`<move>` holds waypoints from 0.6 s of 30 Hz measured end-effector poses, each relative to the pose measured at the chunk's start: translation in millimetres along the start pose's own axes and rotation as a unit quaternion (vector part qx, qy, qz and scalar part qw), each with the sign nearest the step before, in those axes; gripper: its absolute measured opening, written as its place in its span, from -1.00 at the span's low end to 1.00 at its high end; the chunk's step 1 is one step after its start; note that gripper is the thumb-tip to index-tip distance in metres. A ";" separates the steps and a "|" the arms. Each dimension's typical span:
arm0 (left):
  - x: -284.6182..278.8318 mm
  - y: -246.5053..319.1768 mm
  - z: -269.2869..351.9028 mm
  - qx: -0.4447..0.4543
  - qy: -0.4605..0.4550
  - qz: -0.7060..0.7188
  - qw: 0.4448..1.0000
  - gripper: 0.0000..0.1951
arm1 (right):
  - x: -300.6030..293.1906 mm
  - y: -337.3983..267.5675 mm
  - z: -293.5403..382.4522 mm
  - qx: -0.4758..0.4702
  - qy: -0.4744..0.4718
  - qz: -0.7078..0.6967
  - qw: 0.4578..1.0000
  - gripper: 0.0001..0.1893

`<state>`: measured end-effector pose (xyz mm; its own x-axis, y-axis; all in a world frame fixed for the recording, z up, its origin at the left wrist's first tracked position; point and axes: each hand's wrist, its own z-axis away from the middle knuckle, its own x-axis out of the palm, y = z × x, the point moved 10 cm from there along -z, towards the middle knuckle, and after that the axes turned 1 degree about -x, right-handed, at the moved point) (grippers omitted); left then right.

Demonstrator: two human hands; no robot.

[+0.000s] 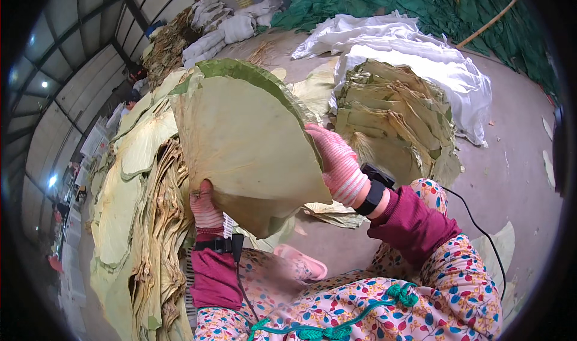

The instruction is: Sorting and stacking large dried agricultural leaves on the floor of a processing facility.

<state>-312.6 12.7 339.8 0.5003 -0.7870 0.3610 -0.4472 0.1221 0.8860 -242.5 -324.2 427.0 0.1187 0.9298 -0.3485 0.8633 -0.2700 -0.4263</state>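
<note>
Between my hands is a large dried lotus leaf [252,138], pale green, fan-shaped and folded, with a darker green edge along its top. My left hand [207,208], in a pink striped glove, pinches its lower left corner with the thumb on top. At the leaf's right edge, my right hand [336,163] grips it in a matching glove; its fingertips are partly hidden behind the leaf. A tall pile of folded dried leaves [157,224] stands close on my left. Beyond my right hand, another leaf stack [392,115] leans against white cloth sacks [419,70].
Green sheeting or netting [405,3] is heaped at the back, with a wooden pole [489,21] across it. Bundled white sacks [225,32] lie at the far left. Loose leaf pieces [498,246] are on the floor at right. Thin cables [480,228] run from my wrist straps.
</note>
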 end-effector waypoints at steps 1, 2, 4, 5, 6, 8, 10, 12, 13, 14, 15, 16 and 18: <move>4.1 5.6 -2.2 0.012 -0.003 -0.021 1.000 -0.58 | 3.9 1.1 -0.1 -0.001 -0.015 -0.001 1.000 -0.43; 6.4 11.4 -3.0 0.029 0.004 -0.037 0.999 -0.54 | 4.9 18.9 -0.2 0.074 0.006 -0.211 0.975 -0.41; 24.9 11.6 -6.6 0.013 -0.059 0.030 0.998 -0.53 | 19.7 47.0 2.7 0.181 -0.005 -0.366 0.913 -0.37; 39.5 12.2 -6.7 -0.001 -0.123 0.114 0.986 -0.52 | 19.6 56.7 1.7 0.193 0.003 -0.375 0.907 -0.37; 37.4 10.8 -10.0 -0.006 -0.105 0.099 0.989 -0.52 | 19.9 66.4 0.6 0.205 0.008 -0.381 0.901 -0.39; 34.7 20.7 -16.6 0.051 -0.093 0.036 0.994 -0.49 | 25.1 78.2 0.6 0.227 -0.008 -0.432 0.873 -0.44; 29.9 21.0 -25.9 0.069 -0.071 -0.033 0.995 -0.47 | 30.2 75.6 0.8 0.225 -0.049 -0.506 0.831 -0.46; 32.2 22.3 -33.0 0.103 -0.077 -0.096 0.987 -0.43 | 35.1 68.3 4.7 0.244 -0.112 -0.514 0.815 -0.51; 28.4 15.5 -36.7 0.081 -0.058 -0.096 0.990 -0.43 | 32.8 62.6 5.9 0.241 -0.127 -0.516 0.812 -0.51; 34.3 20.7 -35.7 0.125 -0.071 -0.108 0.984 -0.43 | 28.8 56.7 5.3 0.228 -0.144 -0.489 0.829 -0.50; 35.4 21.0 -34.9 0.139 -0.058 -0.136 0.979 -0.43 | 24.7 47.3 4.5 0.198 -0.164 -0.466 0.847 -0.49; 51.5 34.5 -24.3 0.230 -0.104 -0.192 0.948 -0.41 | 26.6 45.3 7.5 0.217 -0.192 -0.467 0.835 -0.51; 59.4 27.3 -20.3 0.187 -0.119 -0.207 0.953 -0.39 | 28.5 39.1 13.1 0.258 -0.199 -0.590 0.739 -0.50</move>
<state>-280.1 -18.5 391.4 0.5289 -0.8412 -0.1125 -0.5040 -0.4180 0.7559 -211.8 -311.5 389.5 -0.8090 0.4756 0.3455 -0.0625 0.5148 -0.8550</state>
